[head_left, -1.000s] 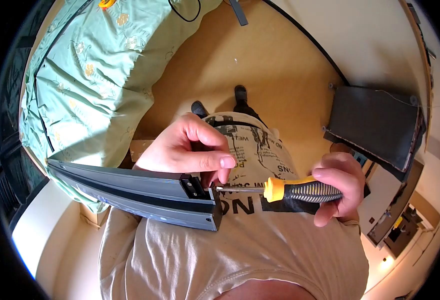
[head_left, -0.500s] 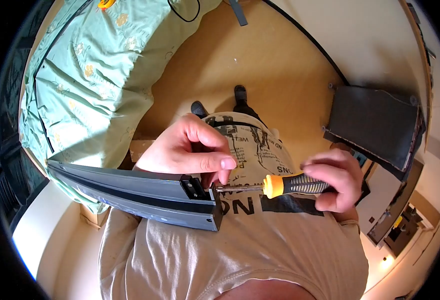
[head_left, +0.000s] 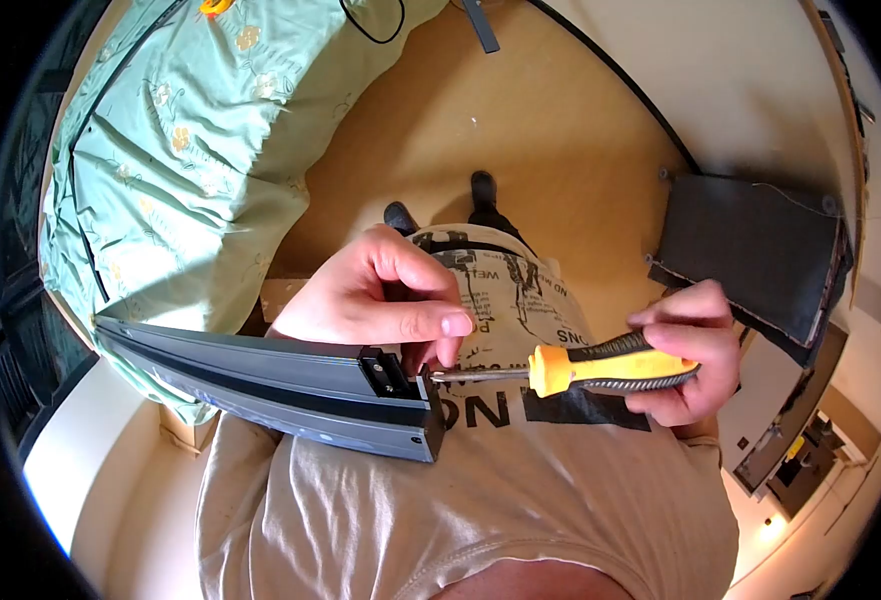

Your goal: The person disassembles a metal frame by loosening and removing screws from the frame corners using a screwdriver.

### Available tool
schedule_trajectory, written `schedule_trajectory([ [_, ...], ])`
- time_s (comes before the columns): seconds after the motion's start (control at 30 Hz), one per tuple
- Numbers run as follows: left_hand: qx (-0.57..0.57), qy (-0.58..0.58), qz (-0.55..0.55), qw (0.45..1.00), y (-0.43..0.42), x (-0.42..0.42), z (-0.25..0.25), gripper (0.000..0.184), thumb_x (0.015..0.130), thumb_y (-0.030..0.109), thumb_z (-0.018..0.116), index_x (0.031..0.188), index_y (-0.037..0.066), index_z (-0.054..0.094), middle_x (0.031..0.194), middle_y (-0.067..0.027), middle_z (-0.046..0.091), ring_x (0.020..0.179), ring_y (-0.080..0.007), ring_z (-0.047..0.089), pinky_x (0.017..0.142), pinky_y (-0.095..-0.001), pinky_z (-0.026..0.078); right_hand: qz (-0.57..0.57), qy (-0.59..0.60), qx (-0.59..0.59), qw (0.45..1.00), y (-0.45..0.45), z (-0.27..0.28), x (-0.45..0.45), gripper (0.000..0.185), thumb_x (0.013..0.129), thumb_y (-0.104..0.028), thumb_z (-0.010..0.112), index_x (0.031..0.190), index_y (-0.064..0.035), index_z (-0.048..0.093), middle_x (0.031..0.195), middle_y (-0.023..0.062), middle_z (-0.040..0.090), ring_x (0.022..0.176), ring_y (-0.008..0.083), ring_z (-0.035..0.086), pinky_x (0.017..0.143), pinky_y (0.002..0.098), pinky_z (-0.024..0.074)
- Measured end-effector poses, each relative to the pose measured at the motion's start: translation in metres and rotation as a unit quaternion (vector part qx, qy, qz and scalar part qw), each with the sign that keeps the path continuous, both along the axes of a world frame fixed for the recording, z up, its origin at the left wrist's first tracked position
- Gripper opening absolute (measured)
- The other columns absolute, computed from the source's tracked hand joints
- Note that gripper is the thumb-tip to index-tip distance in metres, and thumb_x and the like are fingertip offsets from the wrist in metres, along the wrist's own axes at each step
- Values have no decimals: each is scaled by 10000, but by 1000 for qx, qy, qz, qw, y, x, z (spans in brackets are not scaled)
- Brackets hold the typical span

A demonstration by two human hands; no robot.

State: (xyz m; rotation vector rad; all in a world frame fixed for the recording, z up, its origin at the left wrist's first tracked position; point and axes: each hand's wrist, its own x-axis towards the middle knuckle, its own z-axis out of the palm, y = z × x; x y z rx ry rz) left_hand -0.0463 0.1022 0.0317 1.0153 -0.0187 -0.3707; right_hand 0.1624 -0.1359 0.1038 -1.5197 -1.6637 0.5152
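A screwdriver (head_left: 552, 370) is being worked at the end of a dark grey metal profile (head_left: 250, 358), and by the look of it this is a screw-turning step; whether tightening or loosening is under way cannot be told. The profile is stretched from the left of the frame to just below the centre, with a black insert (head_left: 385, 374) seated near its right end. The tool's yellow-and-black handle is gripped in the fingers of the right hand (head_left: 695, 350), right of centre, and its shaft is pointed left, nearly level. Over the profile's end, the left hand (head_left: 360, 300) is poised with thumb and fingers bent close together; whether anything is pinched between them cannot be made out.

For a clean turn, the shaft has to be lined up with the fastener, the tip pressed home, and the profile's end steadied. The lower left-hand fingers are tucked in close by the tip, so a slip could be felt there, and the contact point is partly hidden. The printed shirt (head_left: 480, 480) is spread right behind the work. Farther off, a green floral cloth (head_left: 200, 160) is draped at upper left, and a dark panel (head_left: 750, 250) is seen at right, well apart from the work.
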Motion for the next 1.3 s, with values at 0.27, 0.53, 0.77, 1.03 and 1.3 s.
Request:
schedule_trajectory([
  [0.27,-52,29,66,996,-9,-3,2,259,946,147,632,768,-33,687,664,-37,648,583,-68,568,542,-220,442,-46,-13,4,999,10,5,-10,448,820,-403,726,1037,-18,653,755,101,589,588,207,597,548,326,471],
  [0.53,-46,34,63,996,-9,-3,4,264,952,147,622,770,-32,689,659,-40,643,587,-73,569,539,-225,439,99,27,5,995,24,2,-3,456,716,-279,827,997,34,650,649,110,592,484,179,566,422,283,376],
  [0.77,-43,31,62,997,-9,-5,4,271,949,156,627,764,-32,690,642,-41,633,569,-76,559,532,-226,432,132,51,-169,975,23,21,-3,406,696,-191,807,996,21,634,653,102,611,472,214,571,431,310,394],
  [1.03,-47,52,51,996,-11,-6,2,291,953,179,627,759,-30,683,624,-40,622,568,-74,557,530,-226,428,140,-245,-76,956,38,47,-7,351,708,-251,803,952,-39,664,737,67,627,557,209,600,553,325,455],
  [1.3,-27,39,77,996,-11,-9,4,286,957,180,618,763,-20,678,642,-35,630,564,-69,562,519,-217,429,152,463,-579,654,41,-5,14,265,993,-225,532,1049,31,571,617,27,553,452,89,463,424,248,354],
])
